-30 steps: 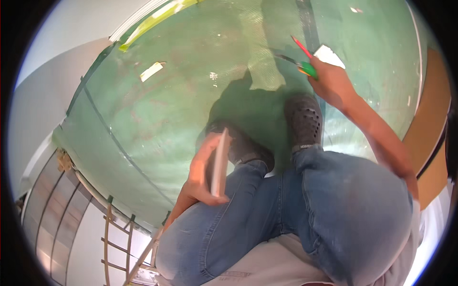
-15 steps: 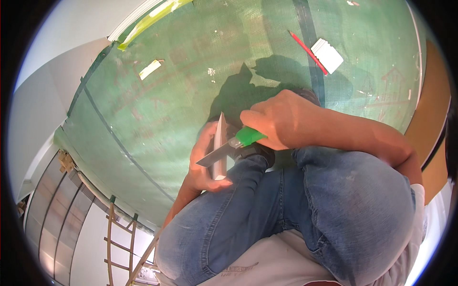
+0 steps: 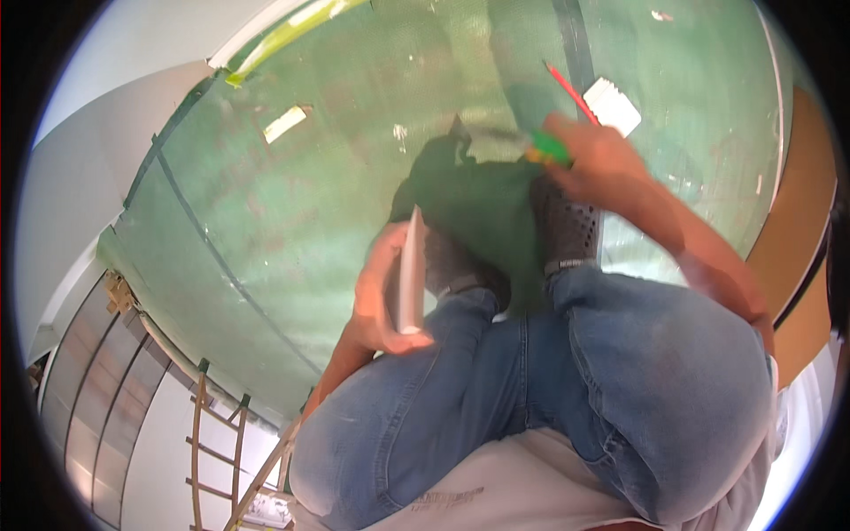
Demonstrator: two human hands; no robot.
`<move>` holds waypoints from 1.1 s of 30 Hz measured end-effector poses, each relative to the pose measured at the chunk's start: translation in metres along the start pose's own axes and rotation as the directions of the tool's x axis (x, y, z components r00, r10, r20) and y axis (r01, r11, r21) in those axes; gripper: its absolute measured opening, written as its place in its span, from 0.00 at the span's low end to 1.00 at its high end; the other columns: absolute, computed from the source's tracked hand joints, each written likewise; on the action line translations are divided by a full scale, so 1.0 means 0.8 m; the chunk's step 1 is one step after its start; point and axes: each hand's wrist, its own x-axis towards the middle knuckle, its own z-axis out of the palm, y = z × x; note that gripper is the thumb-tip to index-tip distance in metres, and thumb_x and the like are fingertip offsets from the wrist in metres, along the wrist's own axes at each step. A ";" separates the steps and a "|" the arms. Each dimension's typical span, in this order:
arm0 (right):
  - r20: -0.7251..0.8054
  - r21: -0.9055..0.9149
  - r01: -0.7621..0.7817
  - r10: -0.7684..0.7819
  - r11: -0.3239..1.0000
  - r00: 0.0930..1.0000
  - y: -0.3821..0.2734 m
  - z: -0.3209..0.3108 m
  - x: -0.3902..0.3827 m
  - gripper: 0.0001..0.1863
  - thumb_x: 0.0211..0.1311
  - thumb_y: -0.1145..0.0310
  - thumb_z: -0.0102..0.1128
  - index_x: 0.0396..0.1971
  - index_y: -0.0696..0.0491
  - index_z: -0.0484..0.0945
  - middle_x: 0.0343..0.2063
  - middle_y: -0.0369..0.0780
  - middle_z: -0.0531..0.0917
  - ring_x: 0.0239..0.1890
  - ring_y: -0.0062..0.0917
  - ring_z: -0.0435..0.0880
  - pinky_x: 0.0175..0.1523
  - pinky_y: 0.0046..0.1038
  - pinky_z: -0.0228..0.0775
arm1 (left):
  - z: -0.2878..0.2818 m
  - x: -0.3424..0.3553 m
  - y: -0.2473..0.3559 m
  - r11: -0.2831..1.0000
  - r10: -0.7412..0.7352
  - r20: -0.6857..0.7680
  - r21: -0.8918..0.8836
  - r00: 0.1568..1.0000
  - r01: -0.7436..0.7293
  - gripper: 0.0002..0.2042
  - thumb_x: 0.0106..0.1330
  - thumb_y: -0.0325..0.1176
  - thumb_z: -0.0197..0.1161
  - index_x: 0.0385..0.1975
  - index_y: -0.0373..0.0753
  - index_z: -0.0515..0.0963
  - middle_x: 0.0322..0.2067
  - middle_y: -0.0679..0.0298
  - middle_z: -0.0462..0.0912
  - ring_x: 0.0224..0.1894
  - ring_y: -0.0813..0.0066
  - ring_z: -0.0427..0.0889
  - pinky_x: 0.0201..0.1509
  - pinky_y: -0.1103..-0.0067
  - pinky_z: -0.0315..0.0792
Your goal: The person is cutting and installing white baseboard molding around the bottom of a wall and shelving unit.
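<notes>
In my left hand (image 3: 372, 296), above my left knee, is a narrow white piece (image 3: 411, 274) with a pointed far end. My fingers and thumb grip it along its left side and near end. Farther out to the right, my right hand (image 3: 602, 164) is closed round the green handle of a utility knife (image 3: 551, 147). The knife is blurred by motion, and its blade reaches left over the floor. That hand is close to a red pencil (image 3: 571, 90) and a few flat white pieces (image 3: 613, 108) lying together on the floor.
Green sheeting (image 3: 301, 203) with dark tape lines covers the floor. A small pale scrap (image 3: 285, 124) lies at the left, and a yellow-green strip (image 3: 288, 40) runs along the far wall's foot. My shoes (image 3: 567, 226) are between my hands. A ladder (image 3: 217, 451) stands at the lower left.
My right hand has lifted the knife off the white piece and swung it away, forward and right, towards the pencil. The left hand keeps its grip in nearly the same place.
</notes>
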 end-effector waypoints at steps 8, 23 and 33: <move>0.136 0.368 0.401 -0.475 0.839 0.869 -0.086 -0.006 -0.004 0.14 0.49 0.69 0.68 0.25 0.53 0.68 0.19 0.40 0.73 0.22 0.40 0.77 0.24 0.38 0.66 | 0.011 0.010 0.001 0.999 0.008 -0.069 -0.040 0.998 -0.011 0.54 0.37 0.52 0.79 0.64 0.29 0.59 0.52 0.57 0.69 0.53 0.67 0.71 0.59 0.72 0.64; 0.161 0.348 0.482 -0.558 0.804 0.814 -0.085 -0.003 -0.005 0.14 0.47 0.69 0.68 0.27 0.53 0.69 0.20 0.39 0.74 0.21 0.37 0.77 0.23 0.36 0.65 | 0.018 0.012 0.000 0.999 -0.035 -0.097 0.013 0.995 0.037 0.51 0.41 0.53 0.76 0.63 0.28 0.60 0.48 0.56 0.71 0.50 0.65 0.73 0.56 0.71 0.65; 0.161 -0.085 0.109 -0.095 0.990 0.982 -0.016 0.046 0.024 0.11 0.57 0.64 0.63 0.34 0.52 0.72 0.24 0.43 0.80 0.26 0.44 0.81 0.28 0.41 0.72 | 0.007 0.003 0.014 0.998 0.001 -0.044 -0.058 0.999 -0.004 0.56 0.31 0.56 0.78 0.62 0.29 0.61 0.50 0.57 0.69 0.52 0.68 0.70 0.57 0.74 0.63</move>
